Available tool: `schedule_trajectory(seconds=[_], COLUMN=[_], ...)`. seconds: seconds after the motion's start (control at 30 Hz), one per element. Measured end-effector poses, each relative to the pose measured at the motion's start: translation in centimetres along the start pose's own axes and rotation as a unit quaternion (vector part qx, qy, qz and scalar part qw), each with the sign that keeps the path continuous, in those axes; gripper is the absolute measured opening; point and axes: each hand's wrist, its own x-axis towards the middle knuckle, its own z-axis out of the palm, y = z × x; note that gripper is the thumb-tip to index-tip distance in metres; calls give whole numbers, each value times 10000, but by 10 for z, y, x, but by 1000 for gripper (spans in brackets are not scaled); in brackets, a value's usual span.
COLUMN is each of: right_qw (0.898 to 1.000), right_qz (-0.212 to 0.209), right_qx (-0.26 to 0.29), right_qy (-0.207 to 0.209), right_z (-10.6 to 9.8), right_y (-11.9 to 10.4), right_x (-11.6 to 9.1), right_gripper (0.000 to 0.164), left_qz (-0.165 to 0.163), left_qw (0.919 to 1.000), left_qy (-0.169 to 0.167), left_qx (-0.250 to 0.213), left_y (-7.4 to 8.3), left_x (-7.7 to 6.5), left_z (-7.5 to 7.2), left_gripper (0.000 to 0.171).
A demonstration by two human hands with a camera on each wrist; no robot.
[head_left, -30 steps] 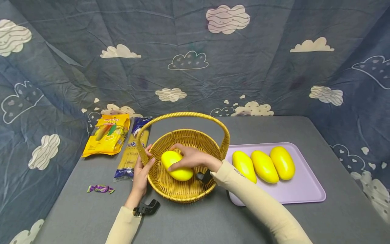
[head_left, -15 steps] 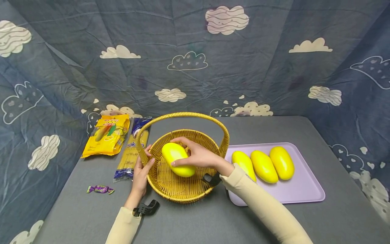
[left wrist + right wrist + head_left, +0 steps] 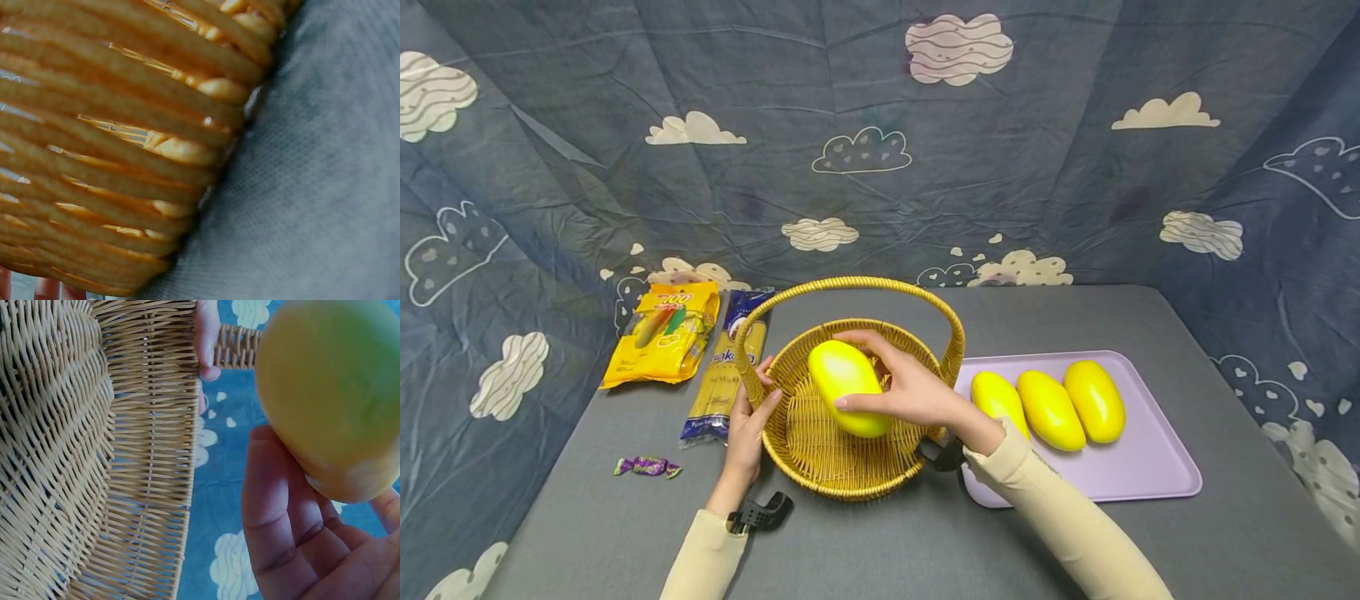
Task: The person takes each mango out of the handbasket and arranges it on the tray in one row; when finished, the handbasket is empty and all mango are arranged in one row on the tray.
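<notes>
My right hand (image 3: 910, 387) holds a yellow mango (image 3: 842, 387) over the wicker basket (image 3: 842, 477), thumb on the near side and fingers round the far side. The right wrist view shows the mango (image 3: 337, 394) raised beside the woven wall (image 3: 147, 444), with a greenish patch on it. At the basket's left side my left hand (image 3: 747, 433) grips the rim by the foot of the arched handle (image 3: 850, 283). In the left wrist view the woven outside (image 3: 112, 125) fills much of the picture, and fingertips (image 3: 47, 289) show at the lower left.
A lilac tray (image 3: 1150, 467) with three more mangoes (image 3: 1051, 410) lies right of the basket, partly under the right sleeve. To the left are a yellow snack bag (image 3: 666, 333), a spaghetti pack (image 3: 722, 383) and a purple wrapped candy (image 3: 647, 466). Cloud-printed cloth (image 3: 865, 83) hangs behind.
My right hand has lifted the mango up from inside the basket and drawn it slightly to the right. The left hand and the basket have stayed in place.
</notes>
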Motion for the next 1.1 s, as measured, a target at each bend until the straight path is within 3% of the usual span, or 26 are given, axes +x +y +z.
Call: schedule_trajectory(seconds=[0.27,0.53,0.87,1.1], right_qw=[9983,9962,9952,9910], right_qz=[89,-203,-478,-659], right_qx=[448,633,110,-63], right_qy=[354,558,841,1167], right_z=[-4,-13,-18,-27], right_y=[-3,-34,-2,-5], right_x=[-19,-44,-64,-81], right_gripper=[74,70,81,83], left_qz=[-72,-64,-87,-78], left_qw=[10000,10000,10000,10000], left_qy=[9,21,28,32], left_qx=[37,38,39,39], left_y=[1,0,1,1], left_x=[0,0,0,-1], left_z=[1,1,1,0], left_gripper=[26,25,28,31])
